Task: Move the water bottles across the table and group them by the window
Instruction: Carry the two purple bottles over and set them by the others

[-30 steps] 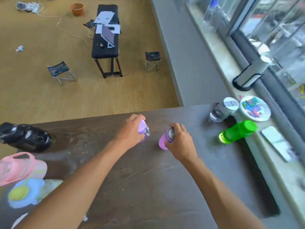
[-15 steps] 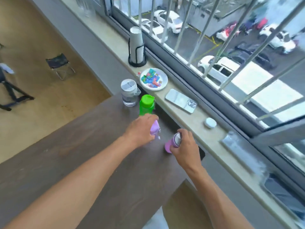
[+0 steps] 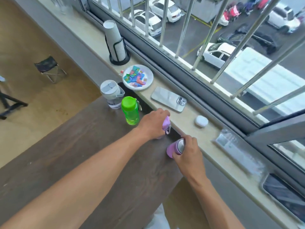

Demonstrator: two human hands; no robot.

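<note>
We see the left hand (image 3: 152, 123) clamped on a lilac bottle (image 3: 166, 124), the right hand (image 3: 187, 152) gripping a purple bottle (image 3: 173, 148) near the windowsill (image 3: 206, 138).

Bright daylight comes in through the window (image 3: 214, 47). The worktop (image 3: 82, 154) looks evenly lit, with only soft, faint shadows. The phone (image 3: 168, 98) on the sill shines with glare. Straight bars bend near the edges, and the right corner looks smeared and blurry.
</note>
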